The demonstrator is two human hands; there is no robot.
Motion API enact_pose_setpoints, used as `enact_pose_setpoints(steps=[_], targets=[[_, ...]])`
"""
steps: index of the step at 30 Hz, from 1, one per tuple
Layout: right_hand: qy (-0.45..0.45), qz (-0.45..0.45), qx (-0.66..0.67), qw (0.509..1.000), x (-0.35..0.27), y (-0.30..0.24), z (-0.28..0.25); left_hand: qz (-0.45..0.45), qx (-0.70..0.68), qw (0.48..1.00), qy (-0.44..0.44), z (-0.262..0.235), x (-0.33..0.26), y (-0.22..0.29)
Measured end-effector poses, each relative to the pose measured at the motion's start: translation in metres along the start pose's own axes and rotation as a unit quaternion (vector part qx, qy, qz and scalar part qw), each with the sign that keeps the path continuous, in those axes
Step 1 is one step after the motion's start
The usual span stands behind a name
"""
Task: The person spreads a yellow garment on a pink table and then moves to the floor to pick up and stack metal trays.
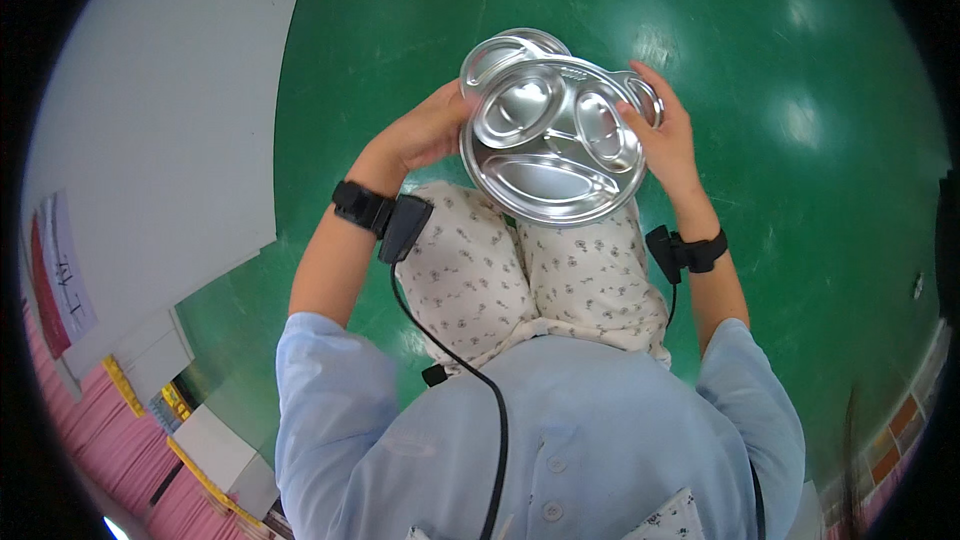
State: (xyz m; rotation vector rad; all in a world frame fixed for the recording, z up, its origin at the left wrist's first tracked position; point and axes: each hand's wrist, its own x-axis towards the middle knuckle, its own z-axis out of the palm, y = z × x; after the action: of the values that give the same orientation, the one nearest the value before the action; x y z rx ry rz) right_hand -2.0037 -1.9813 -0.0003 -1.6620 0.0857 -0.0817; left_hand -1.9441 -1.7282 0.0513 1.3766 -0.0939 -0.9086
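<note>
Over my knees is a shiny metal divided plate with several pressed compartments, facing up toward me. Behind its upper left edge another rounded metal rim shows, and a smaller rounded piece sticks out at the upper right. Whether these are ear-like parts of the same plate or more plates stacked beneath, I cannot tell. At the left edge my left hand is closed on the plate, its fingertips partly hidden. My right hand grips the right side, thumb over the rim and forefinger along the rounded piece.
A large white panel or tabletop stands at the left above the green floor. Pink cloth, white boards and yellow strips lie at the lower left. A black cable runs down from my left wrist strap across my blue shirt.
</note>
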Motion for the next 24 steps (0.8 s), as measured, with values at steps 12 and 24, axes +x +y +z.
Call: enact_pose_setpoints(steps=[12,24], targets=[[0.037,0.475,0.109,0.872,0.035,0.178,-0.008,-0.028,-0.106,0.879,0.464,-0.034,-0.15,0.023],[0.124,0.288,0.217,0.924,0.049,0.162,-0.044,-0.048,-0.245,0.84,0.483,-0.114,-0.217,0.022]])
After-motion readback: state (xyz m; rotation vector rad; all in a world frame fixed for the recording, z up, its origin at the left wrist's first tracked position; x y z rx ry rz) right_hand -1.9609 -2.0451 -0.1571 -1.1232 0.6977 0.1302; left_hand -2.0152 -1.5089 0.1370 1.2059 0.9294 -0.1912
